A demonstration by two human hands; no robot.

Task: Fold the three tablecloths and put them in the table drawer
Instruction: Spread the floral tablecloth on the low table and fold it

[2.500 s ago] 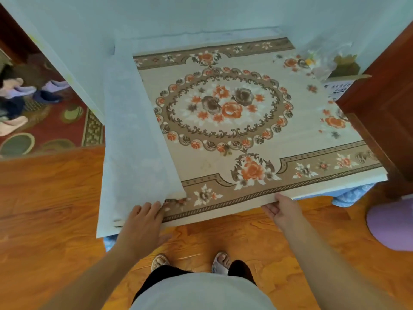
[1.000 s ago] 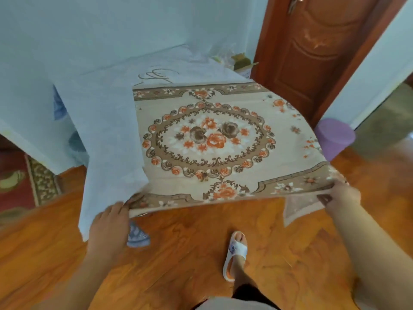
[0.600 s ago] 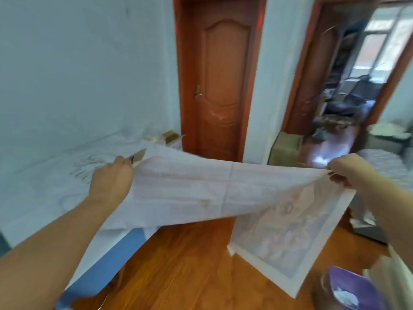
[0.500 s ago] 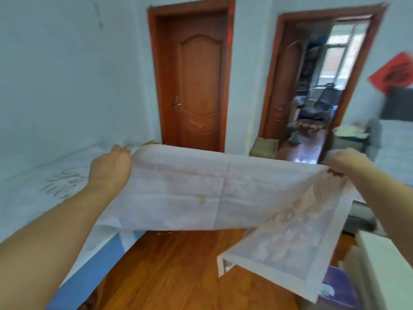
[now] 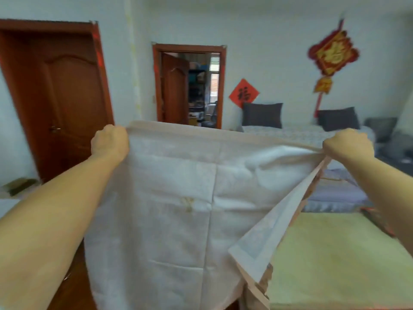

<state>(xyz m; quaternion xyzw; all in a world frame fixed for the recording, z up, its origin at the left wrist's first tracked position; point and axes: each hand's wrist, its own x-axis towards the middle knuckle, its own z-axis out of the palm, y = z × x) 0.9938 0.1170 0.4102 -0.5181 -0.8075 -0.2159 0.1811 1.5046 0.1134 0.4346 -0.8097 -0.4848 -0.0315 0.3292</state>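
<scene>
At the far left a closed wooden door (image 5: 67, 104) is standing with its moulded panel, a smooth reddish-brown slab. Next, the left hand (image 5: 110, 142) is curling into a fist around one top corner of the tablecloth (image 5: 169, 209), fingers wrapped tight over the hem. The tablecloth is hanging in the air between the two raised arms, spread wide, probably so it drops flat and the edges can be matched for a fold. Its pale woven backing is facing the person, thin and limp, crossed by straight creases. Behind its top edge an open doorway (image 5: 190, 86) is showing a cluttered room. Toward the right, one flap of the tablecloth is sagging loose and twisting, showing its printed side along the border. The right hand (image 5: 347, 143) is gripping the other top corner, fingers closed over bunched fabric. Below it a yellowish-green flat surface (image 5: 335, 253) is lying. Beyond, dark cushions (image 5: 262, 115) are leaning on a sofa, and a red knot ornament (image 5: 333, 53) is hanging on the wall.
</scene>
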